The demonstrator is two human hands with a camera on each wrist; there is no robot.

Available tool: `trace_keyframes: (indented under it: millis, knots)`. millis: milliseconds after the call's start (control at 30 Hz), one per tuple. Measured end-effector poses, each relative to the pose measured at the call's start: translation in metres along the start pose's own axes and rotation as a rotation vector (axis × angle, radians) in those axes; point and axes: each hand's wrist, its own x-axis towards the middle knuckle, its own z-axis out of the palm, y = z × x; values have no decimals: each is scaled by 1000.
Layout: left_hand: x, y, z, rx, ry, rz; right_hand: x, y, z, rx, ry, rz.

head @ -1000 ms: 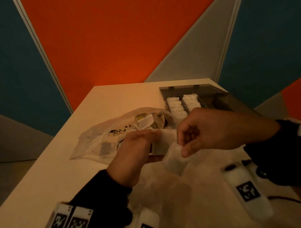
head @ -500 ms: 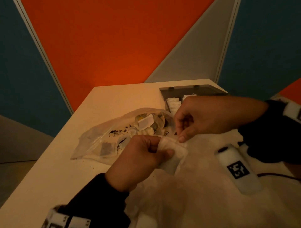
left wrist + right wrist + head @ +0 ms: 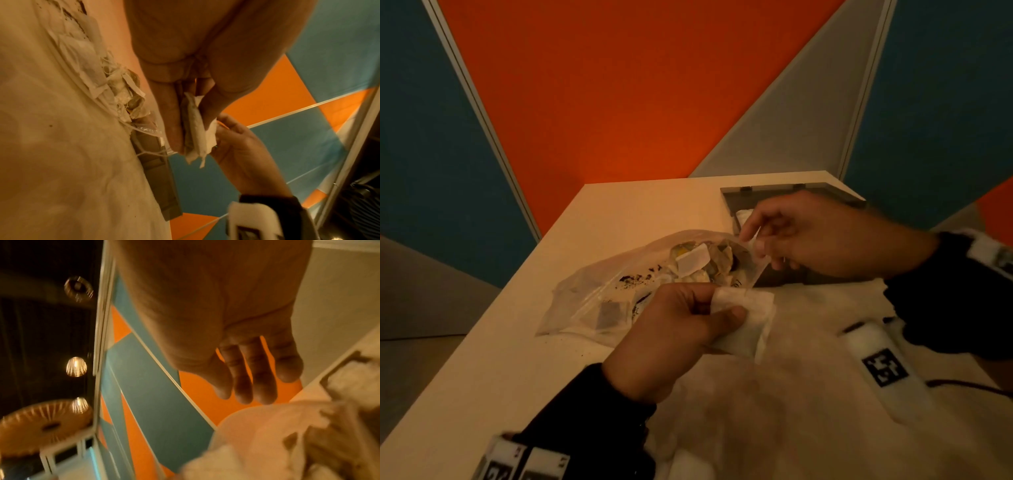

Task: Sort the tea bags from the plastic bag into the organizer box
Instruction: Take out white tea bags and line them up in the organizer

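My left hand (image 3: 722, 305) pinches a small stack of white tea bags (image 3: 748, 318) between thumb and fingers, just in front of the plastic bag. The left wrist view shows the same tea bags (image 3: 197, 129) edge-on in that grip. The clear plastic bag (image 3: 599, 294) lies on the table with more tea bags and loose crumbs inside. My right hand (image 3: 753, 240) hovers at the bag's mouth, fingers (image 3: 252, 386) relaxed, nothing seen in them. Behind it stands the grey organizer box (image 3: 784, 192), lid up, white tea bags (image 3: 743, 216) in one compartment; the hand hides most of it.
A white fleecy cloth (image 3: 791, 411) covers the near right part of the table. A white device with a black square marker (image 3: 883, 370) lies on it, with a dark cable (image 3: 962, 387) running right. The table's left edge (image 3: 493, 308) drops off near the bag.
The right hand passed a tea bag to the left hand, let go, and moved up and back to the bag's mouth. The left hand now grips the tea bags.
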Motion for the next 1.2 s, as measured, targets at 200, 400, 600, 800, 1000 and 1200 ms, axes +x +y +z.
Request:
trace_keyframes:
  millis: [200,400,600,800,1000,1200]
  knots:
    - [1,7,6,33,44,19,-17,-10,8,-130,-267,16]
    - [1,8,8,75,84,47,-18,-1,4,-111,-248,3]
    - [1,11,2,88,101,-35,-13,10,-35,-181,-105,76]
    - [-1,11,-6,98,159,-91,14,40,-79,-249,124,123]
    - [-4,16,-12,88,215,-116,36,91,-71,-430,19,236]
    - [-3,20,-21,50,264,-99,46,106,-53,-485,-246,363]
